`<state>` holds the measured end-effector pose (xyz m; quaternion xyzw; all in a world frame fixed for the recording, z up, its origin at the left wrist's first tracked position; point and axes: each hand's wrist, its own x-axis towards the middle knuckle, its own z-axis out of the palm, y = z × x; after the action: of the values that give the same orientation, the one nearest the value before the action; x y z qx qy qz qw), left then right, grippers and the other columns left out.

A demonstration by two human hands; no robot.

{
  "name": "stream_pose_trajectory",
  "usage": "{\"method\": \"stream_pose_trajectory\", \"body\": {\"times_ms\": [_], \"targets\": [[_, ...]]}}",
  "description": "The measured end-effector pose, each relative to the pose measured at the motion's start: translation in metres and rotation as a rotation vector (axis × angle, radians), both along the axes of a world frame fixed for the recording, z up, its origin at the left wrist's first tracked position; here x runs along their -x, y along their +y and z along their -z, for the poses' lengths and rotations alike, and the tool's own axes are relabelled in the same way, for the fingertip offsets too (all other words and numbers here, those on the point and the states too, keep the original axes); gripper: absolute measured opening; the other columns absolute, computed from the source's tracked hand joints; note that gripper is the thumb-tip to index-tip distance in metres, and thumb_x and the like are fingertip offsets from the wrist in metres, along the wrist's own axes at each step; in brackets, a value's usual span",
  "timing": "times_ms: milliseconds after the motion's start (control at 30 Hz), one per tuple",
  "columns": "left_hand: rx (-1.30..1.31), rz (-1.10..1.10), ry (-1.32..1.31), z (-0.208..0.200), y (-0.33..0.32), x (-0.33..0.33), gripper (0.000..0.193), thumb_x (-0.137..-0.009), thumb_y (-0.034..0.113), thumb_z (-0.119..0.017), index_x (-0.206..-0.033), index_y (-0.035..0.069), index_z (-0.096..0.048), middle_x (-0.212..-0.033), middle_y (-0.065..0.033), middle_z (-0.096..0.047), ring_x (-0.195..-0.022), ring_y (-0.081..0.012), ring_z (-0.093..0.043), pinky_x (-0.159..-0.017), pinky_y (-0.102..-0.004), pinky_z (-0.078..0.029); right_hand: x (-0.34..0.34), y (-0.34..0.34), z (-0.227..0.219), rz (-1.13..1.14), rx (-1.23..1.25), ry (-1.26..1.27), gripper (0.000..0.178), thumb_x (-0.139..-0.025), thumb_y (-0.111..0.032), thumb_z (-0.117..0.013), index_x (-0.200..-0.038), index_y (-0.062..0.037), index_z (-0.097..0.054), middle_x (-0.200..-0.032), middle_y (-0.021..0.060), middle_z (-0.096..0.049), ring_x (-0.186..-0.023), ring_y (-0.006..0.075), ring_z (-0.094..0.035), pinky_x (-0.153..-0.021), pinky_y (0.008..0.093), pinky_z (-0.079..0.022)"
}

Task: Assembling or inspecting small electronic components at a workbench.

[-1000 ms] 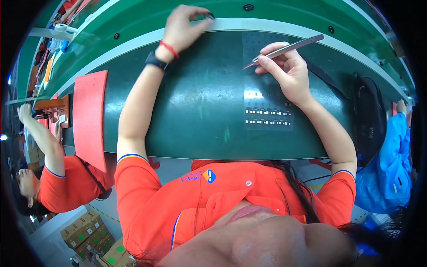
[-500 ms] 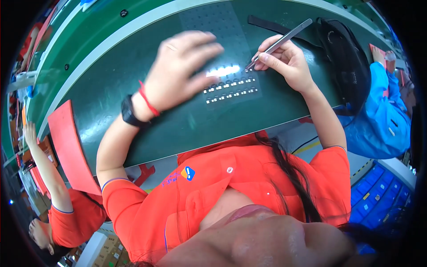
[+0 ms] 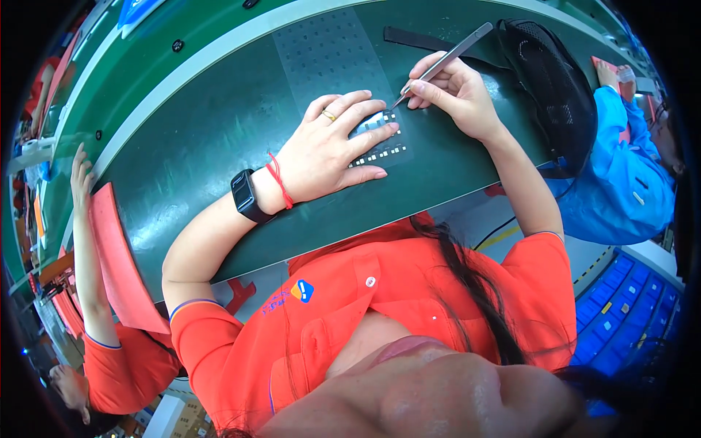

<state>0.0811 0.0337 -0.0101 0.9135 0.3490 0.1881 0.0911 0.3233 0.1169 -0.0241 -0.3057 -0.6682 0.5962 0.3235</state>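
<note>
A clear plastic sheet (image 3: 332, 55) with rows of small dark marks lies on the green tabletop. On its near end sit rows of tiny whitish pieces (image 3: 385, 154), too small to name. Palm down over these rows is my left hand (image 3: 339, 135), fingers stretched out and apart, hiding part of them; a ring, a red string and a black wristband show on it. My right hand (image 3: 456, 95) pinches slim metal tweezers (image 3: 456, 51). Their tips point down to the left and end at the rows' far right corner, close to my left fingertips.
Right of my right hand lies a black mesh bag (image 3: 551, 98) with a strap (image 3: 420, 36). Red mats (image 3: 124, 266) edge the table on the left. A co-worker in red (image 3: 128, 361) is at left, another in blue (image 3: 621, 182) at right. Blue bins (image 3: 621, 314) stand lower right.
My left hand has come down from a blurred, raised position onto the rows of tiny pieces. The tweezers remain in my right hand. The whole view has shifted slightly.
</note>
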Motion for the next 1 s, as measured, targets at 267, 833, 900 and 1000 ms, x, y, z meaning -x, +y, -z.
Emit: {"method": "stream_pose_trajectory", "body": {"times_ms": [267,833,900,1000], "targets": [[0.006,0.001,-0.014,0.0009,0.001,0.0008,0.051,-0.08,0.042,-0.069,-0.123,0.016,-0.057,-0.128,-0.0101,-0.05,-0.125,-0.0282,-0.043,-0.102,-0.0425,-0.034,0.001,0.0013,-0.0011,-0.006,0.046,0.017,0.013,-0.091,-0.007,-0.061,-0.102,-0.0007,-0.056,-0.093,0.0119,-0.067,-0.081,0.0129,-0.066,-0.074,0.0231,-0.054],[-0.033,0.01,-0.005,0.0026,0.0006,0.0011,0.051,-0.081,0.042,-0.067,-0.123,0.015,-0.058,-0.128,-0.0105,-0.051,-0.124,-0.0288,-0.043,-0.101,-0.0432,-0.035,-0.0007,0.0014,-0.0008,-0.019,0.007,0.008,0.015,-0.092,-0.008,-0.06,-0.104,-0.0003,-0.056,-0.092,0.0122,-0.066,-0.077,0.0129,-0.065,-0.072,0.0236,-0.053],[-0.023,0.015,-0.017,0.0019,0.0009,0.0013,0.049,-0.081,0.041,-0.067,-0.123,0.017,-0.058,-0.127,-0.0116,-0.05,-0.124,-0.0299,-0.043,-0.101,-0.0438,-0.035,-0.0018,0.0023,-0.0013,-0.033,0.013,-0.012,0.014,-0.092,-0.006,-0.059,-0.103,0.0001,-0.056,-0.093,0.0123,-0.066,-0.077,0.0124,-0.065,-0.072,0.0235,-0.053],[-0.029,0.032,0.005,0.0001,-0.0001,0.0044,0.048,-0.082,0.041,-0.067,-0.124,0.019,-0.057,-0.127,-0.0134,-0.05,-0.123,-0.0313,-0.044,-0.1,-0.0444,-0.036,0.0004,0.0056,-0.0027,-0.059,0.033,0.02,0.013,-0.092,-0.006,-0.058,-0.103,-0.0005,-0.056,-0.092,0.0119,-0.067,-0.076,0.0123,-0.064,-0.072,0.0232,-0.053]]}}
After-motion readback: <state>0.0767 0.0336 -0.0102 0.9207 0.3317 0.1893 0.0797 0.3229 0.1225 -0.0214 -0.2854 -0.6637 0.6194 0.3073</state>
